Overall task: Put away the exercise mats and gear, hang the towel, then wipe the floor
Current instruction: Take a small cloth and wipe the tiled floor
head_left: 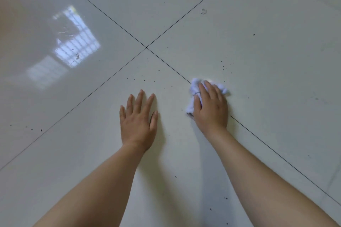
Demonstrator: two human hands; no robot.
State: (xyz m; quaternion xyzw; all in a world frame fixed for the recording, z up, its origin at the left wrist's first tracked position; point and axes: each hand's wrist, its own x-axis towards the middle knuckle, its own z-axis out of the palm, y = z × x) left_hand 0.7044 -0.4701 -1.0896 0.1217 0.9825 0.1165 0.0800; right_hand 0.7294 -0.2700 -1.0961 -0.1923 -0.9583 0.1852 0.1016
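Floor (258, 61) of glossy tiles, dark specks (144, 80), window reflection (77, 42), left hand (137, 125) flat, grip apart, right hand (212, 108) clamped on cloth (193, 86)

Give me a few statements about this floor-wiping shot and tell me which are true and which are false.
1. The left hand lies flat on the floor, fingers spread. True.
2. The right hand holds a white cloth against the floor. True.
3. The floor is spotless. False: dark specks are scattered over the tiles.
4. The left hand holds a spray bottle. False: it holds nothing.
5. A window's reflection shows on the tile left of the hands. True.
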